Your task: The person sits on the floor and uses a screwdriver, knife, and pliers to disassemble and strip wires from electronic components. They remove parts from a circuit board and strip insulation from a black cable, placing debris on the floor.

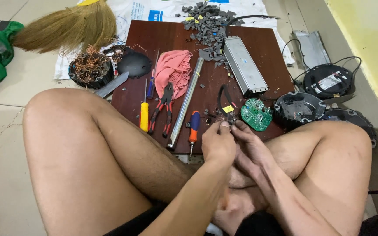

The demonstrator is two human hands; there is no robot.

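My left hand and my right hand meet above my crossed legs, fingertips pinched together on a small dark part with black wires running up from it and a yellow tag. What exactly sits between the fingers is too small to tell. A round green circuit board lies just right of the fingers on the dark brown board. An orange and blue screwdriver lies just left of my left hand.
On the brown board lie red-handled pliers, a yellow screwdriver, a metal tube, a pink cloth, a grey metal box and grey rubble. Round black housings sit right; a broom and copper wire coil left.
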